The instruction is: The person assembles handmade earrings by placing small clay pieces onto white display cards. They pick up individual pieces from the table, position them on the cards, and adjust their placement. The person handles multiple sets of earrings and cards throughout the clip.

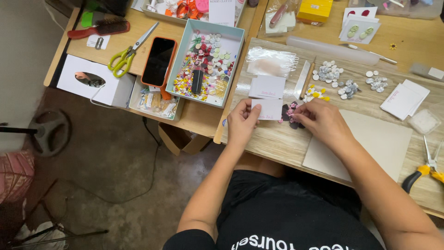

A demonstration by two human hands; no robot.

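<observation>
Here the left hand (241, 121) pinches the left edge of a small white card (269, 109) between thumb and fingers, holding it flat on the wooden counter (273, 139). The right hand (320, 119) sits just beside the card's right edge, its fingers curled narrow over a dark piece with pink flowers (291, 115), which touches the card; whether the fingers truly grip that piece or only press on it cannot be told, since the knuckles hide most of it. Just above the card lies a stack of cards (267, 86), and beyond that a clear bag (270, 61). Near the right hand, higher on the counter, are small yellow flowers (316, 94) and clusters of grey discs (329, 71). A grey board (370, 143) lies under the right forearm, partly covered by it. To the left, on a second counter, stand a tray (206, 62) of tiny coloured pieces too small to make out, a phone (158, 60) and scissors (129, 52). Pliers (428, 167) are cut off at the right edge.
</observation>
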